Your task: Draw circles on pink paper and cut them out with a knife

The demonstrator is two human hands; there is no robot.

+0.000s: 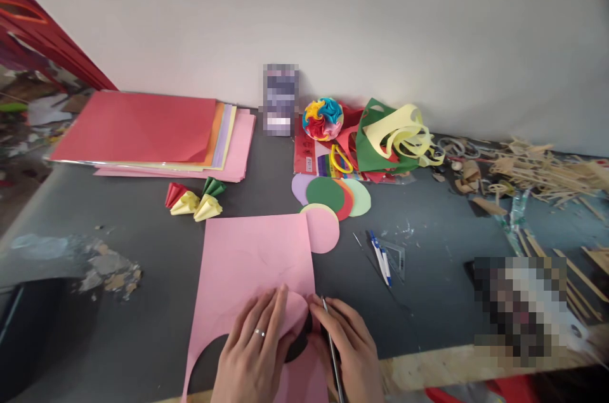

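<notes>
Left hand (254, 339) on flat, curve-edged pink paper (257, 247)

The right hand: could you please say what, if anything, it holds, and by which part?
The right hand appears to hold a slim silver tool, near its far end.

The left hand (252, 349) wears a narrow, silver-coloured ring (259, 332) around one finger (263, 318), showing small bright glints on top. The right hand (354, 343), farther right, is bare and slim-fingered.
</notes>
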